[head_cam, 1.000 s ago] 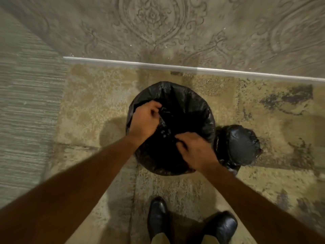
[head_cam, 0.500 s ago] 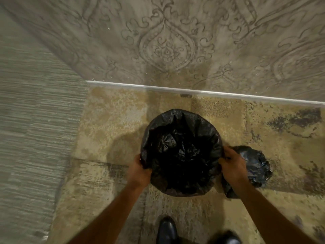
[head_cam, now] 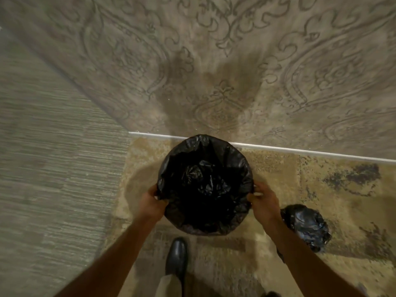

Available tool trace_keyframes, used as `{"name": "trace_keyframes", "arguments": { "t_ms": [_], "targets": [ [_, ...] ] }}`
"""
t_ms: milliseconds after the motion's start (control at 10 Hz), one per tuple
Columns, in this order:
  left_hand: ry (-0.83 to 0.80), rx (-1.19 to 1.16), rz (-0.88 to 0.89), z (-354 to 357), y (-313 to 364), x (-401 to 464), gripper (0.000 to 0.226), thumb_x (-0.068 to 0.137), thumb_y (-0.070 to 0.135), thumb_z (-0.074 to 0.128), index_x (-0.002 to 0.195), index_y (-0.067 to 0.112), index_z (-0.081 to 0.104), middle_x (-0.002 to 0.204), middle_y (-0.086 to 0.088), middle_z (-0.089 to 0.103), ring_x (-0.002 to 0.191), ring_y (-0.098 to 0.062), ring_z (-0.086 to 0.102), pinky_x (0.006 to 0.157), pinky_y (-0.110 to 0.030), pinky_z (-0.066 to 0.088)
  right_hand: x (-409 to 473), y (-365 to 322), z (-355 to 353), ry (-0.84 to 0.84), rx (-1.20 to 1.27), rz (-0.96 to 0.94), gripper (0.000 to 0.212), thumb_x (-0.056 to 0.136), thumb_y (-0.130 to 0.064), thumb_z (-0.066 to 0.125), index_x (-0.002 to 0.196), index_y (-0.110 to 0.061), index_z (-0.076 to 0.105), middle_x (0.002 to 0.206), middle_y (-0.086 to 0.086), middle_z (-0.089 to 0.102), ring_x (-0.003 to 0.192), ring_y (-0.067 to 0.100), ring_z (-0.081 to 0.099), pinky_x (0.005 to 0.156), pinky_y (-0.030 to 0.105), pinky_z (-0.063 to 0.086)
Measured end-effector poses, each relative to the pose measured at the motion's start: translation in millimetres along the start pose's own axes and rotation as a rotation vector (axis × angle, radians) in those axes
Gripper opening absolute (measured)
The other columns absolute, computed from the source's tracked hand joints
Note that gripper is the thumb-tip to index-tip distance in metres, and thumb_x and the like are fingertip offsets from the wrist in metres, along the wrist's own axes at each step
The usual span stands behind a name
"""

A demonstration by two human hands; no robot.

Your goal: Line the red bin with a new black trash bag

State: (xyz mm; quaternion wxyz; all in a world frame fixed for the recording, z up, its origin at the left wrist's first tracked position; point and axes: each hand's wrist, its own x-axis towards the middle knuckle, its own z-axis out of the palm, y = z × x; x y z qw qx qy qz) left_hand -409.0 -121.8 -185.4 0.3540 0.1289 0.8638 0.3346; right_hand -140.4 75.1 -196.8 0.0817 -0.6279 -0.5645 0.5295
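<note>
A round bin stands on the floor by the wall, fully wrapped by a black trash bag (head_cam: 204, 183) that lines its inside and folds over its rim; no red shows. My left hand (head_cam: 153, 202) grips the bag-covered rim on the left side. My right hand (head_cam: 262, 201) grips the rim on the right side. The bag's inside is crumpled and dark.
A tied, full black bag (head_cam: 306, 227) lies on the floor just right of the bin. A patterned wall (head_cam: 225, 71) with a white baseboard (head_cam: 300, 151) runs behind. My black shoe (head_cam: 176, 257) stands in front of the bin. Striped carpet (head_cam: 49, 168) lies at left.
My hands left the bag's inside and took hold of the rim on both sides. The bin now stands farther from the tied bag and closer to the wall.
</note>
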Motion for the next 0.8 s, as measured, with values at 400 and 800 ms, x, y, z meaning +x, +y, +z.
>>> {"name": "trace_keyframes", "arguments": {
  "t_ms": [400, 800],
  "targets": [
    [-0.13, 0.102, 0.122, 4.9, -34.9, 181.0, 0.054, 0.059, 0.017, 0.066, 0.113, 0.022, 0.066, 0.08, 0.022, 0.067, 0.073, 0.0, 0.065, 0.055, -0.016, 0.049, 132.3, -17.2, 120.8, 0.185, -0.135, -0.044, 0.039, 0.08, -0.004, 0.062, 0.116, -0.019, 0.069, 0.102, 0.008, 0.072, 0.087, 0.024, 0.064, 0.074, 0.025, 0.044],
    [-0.195, 0.173, 0.488, -23.9, 2.2, 143.4, 0.068, 0.088, 0.05, 0.061, 0.148, 0.027, 0.04, 0.135, 0.008, 0.055, 0.115, -0.01, 0.055, 0.085, -0.024, 0.048, 55.9, -66.6, 100.2, 0.114, -0.2, -0.28, 0.059, 0.098, -0.047, 0.046, 0.151, -0.026, 0.03, 0.157, -0.001, 0.037, 0.142, 0.018, 0.036, 0.115, 0.045, 0.032]
  ]
}}
